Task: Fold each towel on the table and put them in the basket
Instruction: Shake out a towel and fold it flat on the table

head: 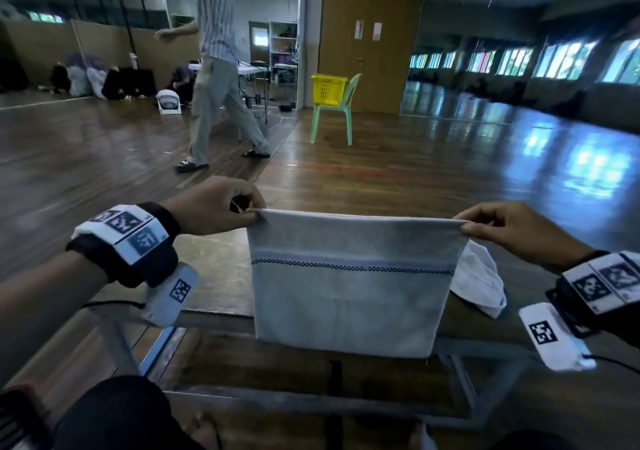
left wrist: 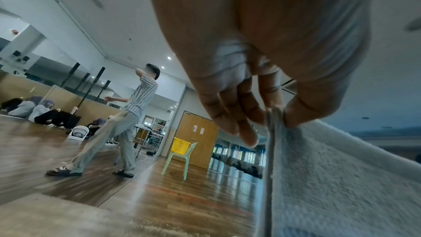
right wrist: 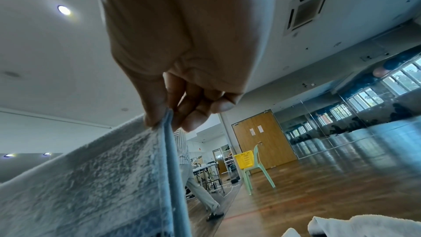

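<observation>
A: What is the left hand (head: 211, 207) doing?

B: It pinches the top left corner of the towel (head: 349, 286), thumb against forefinger. In the left wrist view the other fingers (left wrist: 230, 113) hang loosely curled beside the cloth and touch nothing.

A: And the right hand (head: 502, 227)?

B: The same at the top right corner: thumb and forefinger closed on the hem, the remaining fingers (right wrist: 200, 113) bent behind it.

A: How are the arms placed?

B: Both are raised in front of the person, the left coming in from 8 o'clock, the right from 4 o'clock, backs of the hands up, knuckles pointing away. The hands are level and well apart, so the top edge runs taut and straight between them.

A: Where is the towel, then?

B: In the air, hanging flat from the two hands, a blue band with a dark dotted line across it. Its lower edge hangs in front of the near edge of the surface (head: 221, 269); whether it touches I cannot tell.

A: Anything else for the task?

B: A white towel (head: 481, 283) lies crumpled on the surface at 3 o'clock, just behind the held one. The basket (head: 328, 89), yellow, sits on a green chair (head: 341, 110) far off at 12 o'clock.
</observation>
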Tool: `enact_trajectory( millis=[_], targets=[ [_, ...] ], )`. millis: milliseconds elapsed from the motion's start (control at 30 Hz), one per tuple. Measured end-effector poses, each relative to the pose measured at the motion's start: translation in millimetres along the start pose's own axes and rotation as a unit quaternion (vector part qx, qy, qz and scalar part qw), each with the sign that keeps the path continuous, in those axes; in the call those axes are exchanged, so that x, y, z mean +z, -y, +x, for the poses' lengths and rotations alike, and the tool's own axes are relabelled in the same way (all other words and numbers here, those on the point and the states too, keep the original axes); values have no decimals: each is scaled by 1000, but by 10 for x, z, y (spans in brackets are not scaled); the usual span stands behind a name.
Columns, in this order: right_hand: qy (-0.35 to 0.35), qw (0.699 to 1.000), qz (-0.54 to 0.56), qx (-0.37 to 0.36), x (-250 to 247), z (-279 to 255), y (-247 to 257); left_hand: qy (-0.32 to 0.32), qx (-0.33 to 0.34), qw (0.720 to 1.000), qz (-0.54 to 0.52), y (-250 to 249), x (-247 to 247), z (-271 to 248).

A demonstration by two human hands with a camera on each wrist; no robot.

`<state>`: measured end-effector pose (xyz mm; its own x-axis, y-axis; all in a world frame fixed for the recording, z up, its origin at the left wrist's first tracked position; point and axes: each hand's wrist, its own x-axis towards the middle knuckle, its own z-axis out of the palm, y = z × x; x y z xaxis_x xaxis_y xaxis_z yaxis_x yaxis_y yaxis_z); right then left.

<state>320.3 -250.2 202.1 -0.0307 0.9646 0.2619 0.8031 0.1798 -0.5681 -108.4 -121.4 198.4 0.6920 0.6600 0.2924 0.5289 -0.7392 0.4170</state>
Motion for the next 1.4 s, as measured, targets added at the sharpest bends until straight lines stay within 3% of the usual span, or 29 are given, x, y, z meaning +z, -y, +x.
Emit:
enact_trajectory(
  millis=[300, 367, 433, 500, 667, 800, 900, 1000, 1067, 1167, 1267, 1400],
  targets=[
    [46, 998, 28, 30, 10, -65, -11, 55, -15, 983, -175, 56, -43, -91],
    [62, 998, -2, 30, 85, 47, -78, 55, -39, 989, -130, 130, 15, -16],
    [77, 995, -51, 21, 195, 196, -131, 44, -60, 997, -7, 251, 126, 97],
    [49, 995, -91, 14, 286, 364, -133, -7, -77, 994, 79, 342, 249, 228],
    [-120, 990, -75, -25, 282, 679, 2, -231, -50, 969, 79, 380, 206, 450],
    [-163, 984, -49, -54, 247, 687, 67, -287, -49, 956, 18, 380, 118, 432],
    [-114, 992, -27, -41, 373, 587, -62, -227, -46, 973, -3, 403, 203, 282],
    [-21, 998, -56, -19, 674, 400, -359, -54, -98, 993, -32, 545, 477, 42],
    [63, 995, -75, 7, 904, 242, -537, 45, -132, 990, -24, 627, 754, -135],
    [196, 977, -67, 44, 1257, 5, -729, 143, -166, 975, -30, 719, 1150, -353],
    [231, 969, -63, 65, 1506, -84, -887, 178, -181, 967, -28, 846, 1409, -437],
    [202, 975, -33, 87, 1732, 11, -1051, 138, -193, 971, -13, 987, 1618, -376]
  ],
)
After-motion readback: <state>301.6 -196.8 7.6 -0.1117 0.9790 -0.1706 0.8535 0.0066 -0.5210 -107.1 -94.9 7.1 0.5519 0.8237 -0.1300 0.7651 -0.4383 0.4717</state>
